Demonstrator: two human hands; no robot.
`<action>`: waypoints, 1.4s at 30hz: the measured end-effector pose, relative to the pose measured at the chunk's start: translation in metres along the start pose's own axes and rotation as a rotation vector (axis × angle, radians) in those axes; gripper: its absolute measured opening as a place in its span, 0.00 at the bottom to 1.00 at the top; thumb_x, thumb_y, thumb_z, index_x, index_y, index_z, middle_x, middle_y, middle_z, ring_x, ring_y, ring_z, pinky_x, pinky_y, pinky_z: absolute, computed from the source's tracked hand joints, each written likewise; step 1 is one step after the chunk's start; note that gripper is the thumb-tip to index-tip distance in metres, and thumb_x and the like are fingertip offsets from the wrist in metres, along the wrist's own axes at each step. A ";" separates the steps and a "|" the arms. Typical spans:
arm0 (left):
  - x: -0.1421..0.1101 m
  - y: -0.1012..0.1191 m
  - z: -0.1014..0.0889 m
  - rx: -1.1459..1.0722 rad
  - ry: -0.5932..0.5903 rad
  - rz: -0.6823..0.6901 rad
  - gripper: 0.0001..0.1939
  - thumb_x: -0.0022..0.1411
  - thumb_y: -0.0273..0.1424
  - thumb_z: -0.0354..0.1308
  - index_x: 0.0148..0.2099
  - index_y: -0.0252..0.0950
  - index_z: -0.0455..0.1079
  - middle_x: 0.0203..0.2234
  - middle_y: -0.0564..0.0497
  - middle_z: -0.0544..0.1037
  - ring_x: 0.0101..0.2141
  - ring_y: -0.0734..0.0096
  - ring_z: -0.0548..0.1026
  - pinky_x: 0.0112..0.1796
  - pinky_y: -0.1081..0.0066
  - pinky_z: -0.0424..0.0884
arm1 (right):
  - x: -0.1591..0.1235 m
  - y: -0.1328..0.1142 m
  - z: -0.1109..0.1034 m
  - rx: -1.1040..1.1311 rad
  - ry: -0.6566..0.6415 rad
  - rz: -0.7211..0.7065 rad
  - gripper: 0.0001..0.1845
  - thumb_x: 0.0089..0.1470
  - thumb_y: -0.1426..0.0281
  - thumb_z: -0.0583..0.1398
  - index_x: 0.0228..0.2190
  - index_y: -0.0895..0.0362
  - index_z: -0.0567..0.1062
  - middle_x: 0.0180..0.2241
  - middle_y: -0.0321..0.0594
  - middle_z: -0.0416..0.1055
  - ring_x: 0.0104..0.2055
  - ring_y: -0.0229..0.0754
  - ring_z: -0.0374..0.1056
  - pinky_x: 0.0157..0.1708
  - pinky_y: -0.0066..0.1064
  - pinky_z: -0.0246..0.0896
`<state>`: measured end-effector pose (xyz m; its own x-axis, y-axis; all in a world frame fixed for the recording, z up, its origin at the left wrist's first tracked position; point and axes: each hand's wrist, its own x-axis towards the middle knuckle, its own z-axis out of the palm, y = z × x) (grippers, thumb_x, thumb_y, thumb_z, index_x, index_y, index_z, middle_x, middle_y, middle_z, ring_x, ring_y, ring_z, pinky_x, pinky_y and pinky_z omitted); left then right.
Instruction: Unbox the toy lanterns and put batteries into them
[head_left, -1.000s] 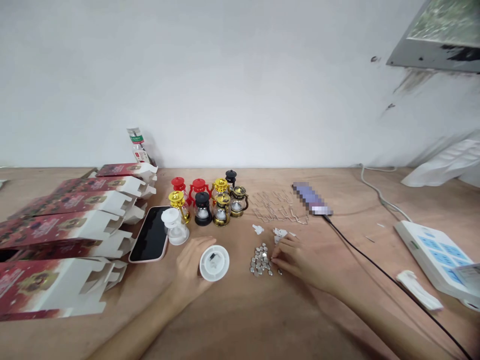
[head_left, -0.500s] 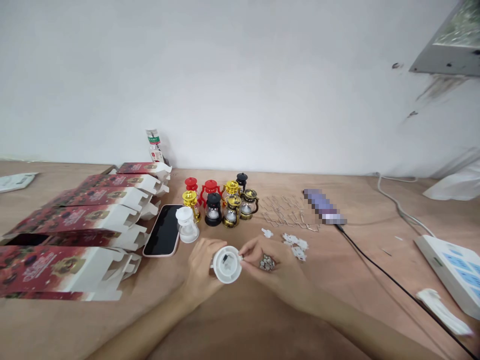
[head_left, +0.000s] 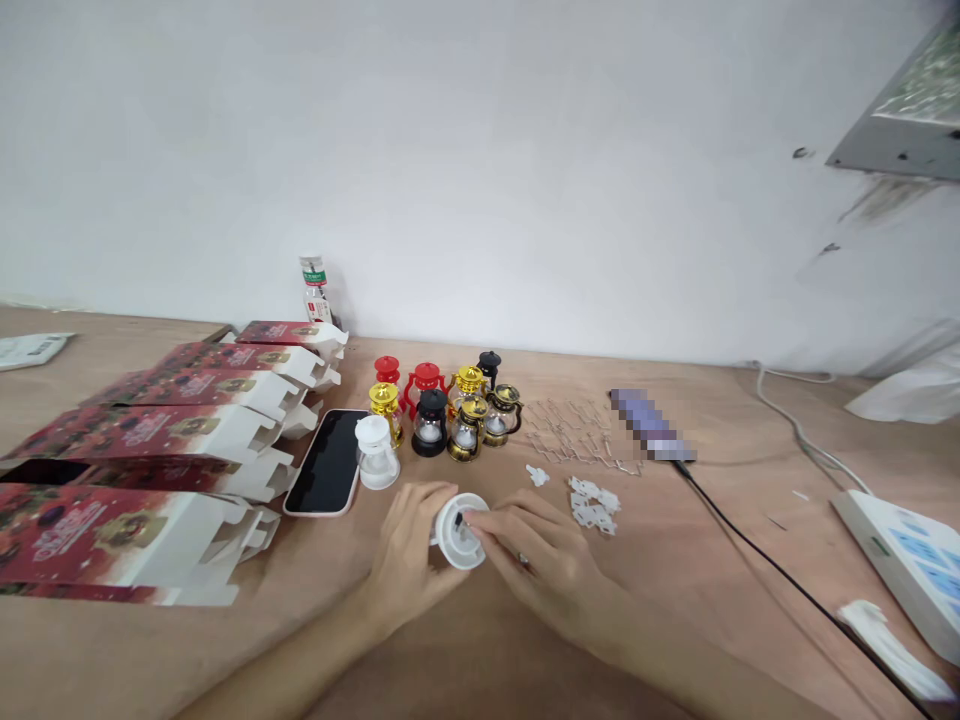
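Note:
My left hand is wrapped round a white miniature lantern, whose round, open underside faces up at me. Inside that hollow a small dark part shows. My right hand has its thumb and fingertips pressed together in the opening; what they pinch is hidden. A glint of silver button cells shows in the curl of its palm. Beyond my left hand stands another white lantern, upright. Past my right hand lie small white plastic pieces and one separate white piece.
Upright red, gold and black lanterns stand grouped ahead. A dark-screened phone and red printed boxes are at left. Thin bent wires lie right of the lanterns. A purple phone, black cable and white power strip are further right.
My right fingertips have moved from the lantern's rim into its open underside. The right hand has turned over and curled, mostly hiding the button cells.

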<state>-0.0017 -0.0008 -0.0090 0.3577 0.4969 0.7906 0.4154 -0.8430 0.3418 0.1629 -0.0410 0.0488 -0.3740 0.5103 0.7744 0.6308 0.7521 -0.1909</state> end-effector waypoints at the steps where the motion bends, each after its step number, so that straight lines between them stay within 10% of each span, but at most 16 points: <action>1: 0.000 0.000 0.000 0.003 0.002 0.011 0.23 0.56 0.31 0.57 0.54 0.37 0.58 0.40 0.44 0.73 0.38 0.61 0.73 0.36 0.62 0.71 | -0.001 0.000 -0.001 0.000 -0.001 0.005 0.10 0.58 0.78 0.54 0.39 0.56 0.71 0.25 0.37 0.74 0.27 0.37 0.67 0.27 0.28 0.66; 14: 0.003 0.001 0.000 0.022 0.032 -0.041 0.12 0.58 0.26 0.56 0.45 0.37 0.65 0.35 0.47 0.71 0.35 0.67 0.70 0.35 0.69 0.67 | -0.019 0.030 -0.038 -0.043 0.004 0.278 0.05 0.58 0.74 0.57 0.34 0.53 0.72 0.29 0.36 0.75 0.31 0.38 0.71 0.29 0.29 0.67; 23: -0.001 -0.002 -0.001 0.112 -0.084 0.034 0.16 0.59 0.28 0.56 0.51 0.40 0.67 0.37 0.46 0.72 0.37 0.64 0.70 0.37 0.66 0.64 | -0.013 0.019 -0.024 -0.162 -0.234 -0.267 0.11 0.58 0.79 0.54 0.40 0.55 0.72 0.29 0.37 0.73 0.28 0.38 0.62 0.27 0.31 0.55; 30: -0.001 -0.004 0.002 0.083 -0.143 0.068 0.17 0.60 0.25 0.54 0.52 0.39 0.66 0.37 0.46 0.71 0.37 0.65 0.70 0.35 0.67 0.65 | -0.011 0.028 -0.018 -0.302 -0.309 -0.405 0.18 0.62 0.79 0.46 0.31 0.59 0.74 0.29 0.40 0.73 0.28 0.39 0.59 0.29 0.33 0.54; 42: -0.003 0.001 0.000 -0.009 -0.148 0.020 0.13 0.64 0.32 0.52 0.51 0.37 0.62 0.38 0.45 0.66 0.39 0.64 0.70 0.37 0.65 0.69 | -0.021 0.011 0.000 0.024 -0.060 0.039 0.08 0.61 0.73 0.54 0.29 0.57 0.70 0.25 0.37 0.71 0.27 0.37 0.62 0.28 0.29 0.59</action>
<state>-0.0024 -0.0027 -0.0110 0.4858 0.5045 0.7138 0.3993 -0.8545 0.3322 0.1775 -0.0433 0.0301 -0.3899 0.5630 0.7287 0.6297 0.7404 -0.2351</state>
